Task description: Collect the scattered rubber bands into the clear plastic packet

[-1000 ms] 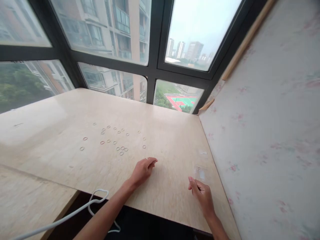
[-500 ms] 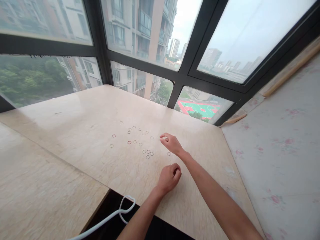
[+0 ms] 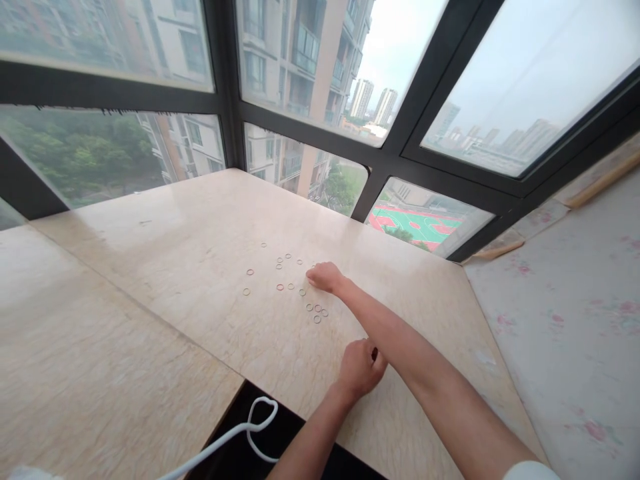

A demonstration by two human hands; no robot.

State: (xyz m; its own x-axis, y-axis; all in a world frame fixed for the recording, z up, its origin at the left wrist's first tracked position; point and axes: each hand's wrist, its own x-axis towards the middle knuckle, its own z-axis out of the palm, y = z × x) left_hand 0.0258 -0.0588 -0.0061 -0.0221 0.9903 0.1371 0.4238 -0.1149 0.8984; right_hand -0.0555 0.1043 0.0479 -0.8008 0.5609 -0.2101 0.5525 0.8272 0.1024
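Several thin small rings, perhaps bands, lie flat and scattered on the marble-patterned surface (image 3: 165, 267). Most look greyish; a reddish ring (image 3: 280, 287) and another reddish ring (image 3: 251, 272) stand out. My right hand (image 3: 326, 277) is at the right side of the scatter, fingers pinched down at the surface; whatever is between the fingertips is hidden. A cluster with a grey ring (image 3: 317, 319) lies just below it. Closer to me, my left hand (image 3: 362, 368) rests curled on the surface, partly behind the right forearm. Its fingers are closed, and their contents cannot be made out.
Dark window frames (image 3: 300, 140) border the far edge. A floral-papered wall (image 3: 565, 320) rises on the right. At the front, a white cable (image 3: 220, 441) loops over a dark gap (image 3: 260, 427) in the surface. Something whitish (image 3: 33, 473) shows at the lower left corner.
The view has swung left, so everything sits farther right in the picture. My right hand has moved left over the rings, its fingers now lowered and pinched. The left hand stays curled.
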